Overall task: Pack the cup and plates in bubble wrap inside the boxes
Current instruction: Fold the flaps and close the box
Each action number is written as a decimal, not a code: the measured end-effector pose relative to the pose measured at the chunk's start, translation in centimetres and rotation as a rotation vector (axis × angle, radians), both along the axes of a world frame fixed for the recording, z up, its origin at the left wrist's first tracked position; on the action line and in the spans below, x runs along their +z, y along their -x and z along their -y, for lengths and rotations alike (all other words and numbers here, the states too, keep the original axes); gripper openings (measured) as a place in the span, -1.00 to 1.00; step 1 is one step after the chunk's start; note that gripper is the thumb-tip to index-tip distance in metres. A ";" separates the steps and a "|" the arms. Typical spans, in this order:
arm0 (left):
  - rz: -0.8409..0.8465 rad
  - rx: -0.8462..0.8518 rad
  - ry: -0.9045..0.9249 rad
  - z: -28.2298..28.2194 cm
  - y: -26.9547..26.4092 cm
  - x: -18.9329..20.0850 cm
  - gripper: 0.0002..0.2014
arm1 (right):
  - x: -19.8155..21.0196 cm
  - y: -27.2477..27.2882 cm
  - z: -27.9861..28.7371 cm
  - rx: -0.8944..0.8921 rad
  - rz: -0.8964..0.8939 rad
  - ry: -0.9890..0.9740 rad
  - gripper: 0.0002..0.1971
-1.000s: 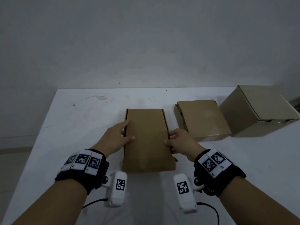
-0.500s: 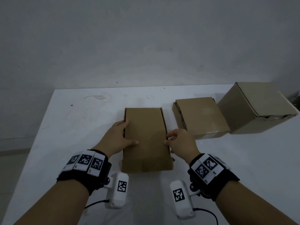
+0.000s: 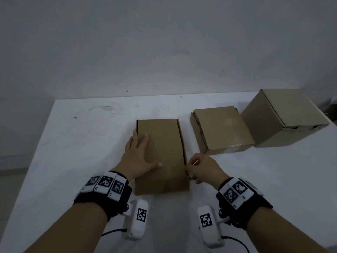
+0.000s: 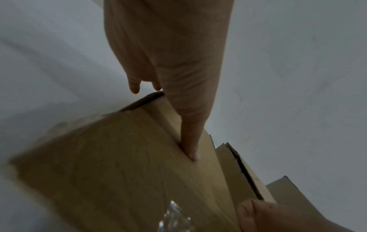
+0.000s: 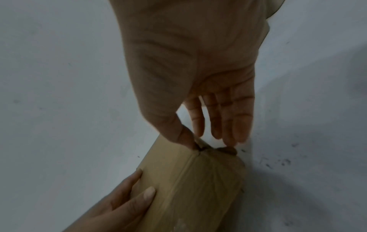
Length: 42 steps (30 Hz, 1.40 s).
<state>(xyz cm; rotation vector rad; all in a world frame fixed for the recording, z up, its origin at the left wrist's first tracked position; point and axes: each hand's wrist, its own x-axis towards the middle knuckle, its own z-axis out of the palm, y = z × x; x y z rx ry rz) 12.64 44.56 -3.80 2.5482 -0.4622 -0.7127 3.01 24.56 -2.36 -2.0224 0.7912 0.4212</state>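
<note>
1. White table (image 3: 73, 152), grey wall behind.
2. Left hand (image 3: 138, 154) has shifted from gripping the side to lying flat, fingers straight, on the near box (image 3: 162, 143).
3. Right hand (image 3: 202, 168) now pinches its right flap edge; opening likely starting.
4. Three boxes: near, middle (image 3: 222, 128), big (image 3: 280, 115). Cup, plates, wrap unseen.

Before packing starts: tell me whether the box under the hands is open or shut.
Shut: the box has its lid flat, left hand resting on it.
</note>
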 end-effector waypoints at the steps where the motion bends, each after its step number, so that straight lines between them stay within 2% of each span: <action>1: -0.001 0.007 0.005 0.1 0.0 -0.2 0.16 | 0.1 0.5 0.2 0.002 -0.050 -0.072 -0.89; 3: 0.003 0.001 -0.015 0.4 -0.4 -0.4 0.21 | -0.1 1.5 0.5 -0.016 -0.106 -0.192 -0.84; 6: 0.012 -0.022 -0.071 1.1 -1.1 -0.2 0.26 | -0.6 2.5 0.4 -0.096 -0.086 -0.305 -0.77; 10: -0.010 0.008 -0.076 2.2 -1.4 -0.3 0.34 | -1.1 3.1 0.3 -0.184 -0.021 -0.479 -0.81; 17: -0.039 0.039 -0.024 2.1 -1.6 -0.8 0.38 | -1.7 3.6 0.8 -0.141 0.006 -0.553 -0.86; 29: -0.037 0.051 0.014 2.2 -1.4 -0.8 0.36 | -2.5 3.6 0.4 -0.134 0.086 -0.402 -0.79; 35: -0.031 0.058 0.014 2.2 -1.3 -0.8 0.36 | -2.2 3.5 0.6 -0.067 0.060 -0.392 -0.81; 42: -0.030 0.056 0.017 2.2 -1.4 -0.7 0.35 | -2.5 3.7 0.2 -0.114 0.092 -0.339 -0.72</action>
